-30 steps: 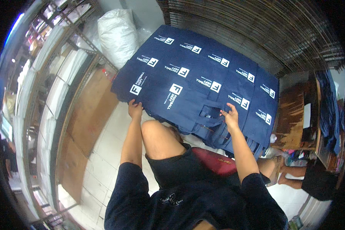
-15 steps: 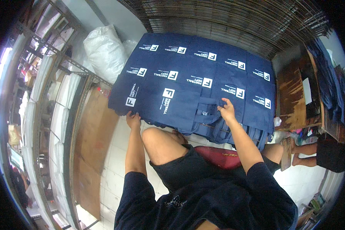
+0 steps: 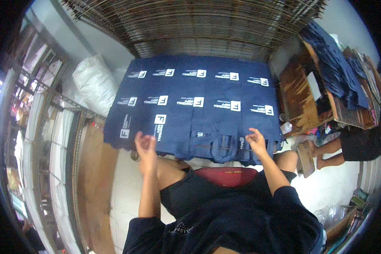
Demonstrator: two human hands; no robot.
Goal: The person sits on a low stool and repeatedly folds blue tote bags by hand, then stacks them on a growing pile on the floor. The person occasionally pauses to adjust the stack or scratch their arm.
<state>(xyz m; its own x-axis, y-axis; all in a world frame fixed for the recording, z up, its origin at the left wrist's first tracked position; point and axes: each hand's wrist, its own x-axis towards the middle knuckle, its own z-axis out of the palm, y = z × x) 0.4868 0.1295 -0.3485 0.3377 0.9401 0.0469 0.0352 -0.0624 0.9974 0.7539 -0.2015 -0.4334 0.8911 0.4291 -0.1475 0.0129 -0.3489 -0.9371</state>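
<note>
Navy cloth bags (image 3: 180, 91) with white prints lie in rows, covering a broad low surface in front of me. Along the near edge, several bag straps (image 3: 221, 146) show as loops, some hanging over. My left hand (image 3: 145, 147) is raised by the near left part of the bags, slightly blurred, its fingers bent and apart. Over the straps at the near right hovers my right hand (image 3: 257, 142), thumb and fingers parted. Neither hand visibly holds anything.
Metal shelving (image 3: 59, 139) stacked with pale sheets runs along the left, beside a brown board (image 3: 98, 169). A white plastic sack (image 3: 94, 79) stands behind it. Wire racks (image 3: 199, 29) rise at the back. Right are a wooden cabinet (image 3: 302, 99) and another person's legs (image 3: 329, 153).
My left hand has come off the bags' near left edge and shifted right. My right hand has moved towards the near right straps. The whole view has shifted too.
</note>
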